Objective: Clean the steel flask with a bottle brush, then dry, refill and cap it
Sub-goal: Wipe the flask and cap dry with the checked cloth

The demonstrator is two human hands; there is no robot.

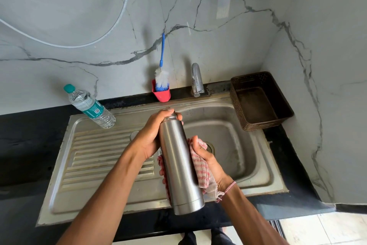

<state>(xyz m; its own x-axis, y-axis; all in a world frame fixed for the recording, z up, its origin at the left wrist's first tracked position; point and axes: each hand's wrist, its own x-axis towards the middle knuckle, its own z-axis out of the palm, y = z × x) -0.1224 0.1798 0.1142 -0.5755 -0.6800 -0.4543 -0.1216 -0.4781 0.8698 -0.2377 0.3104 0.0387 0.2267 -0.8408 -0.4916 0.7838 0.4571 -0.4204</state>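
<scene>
One steel flask (178, 165) is held above the sink (248, 165), tilted, its base toward the person and its neck pointing away. The left grip (151, 137) – a bare hand – is curled tight around the flask's neck. The right grip (206, 159) is clamped on one red-and-white checked cloth (200, 167), pressing it against the flask's side. One bottle brush (161, 76) with a blue handle stands bristles-down in one red holder (161, 94) at the back of the sink, just beside the one tap (196, 79). One plastic water bottle (89, 105) with a teal cap sits on the draining board's far corner. One brown basket (238, 105) rests on the black table (19, 145) – right of the sink.
</scene>
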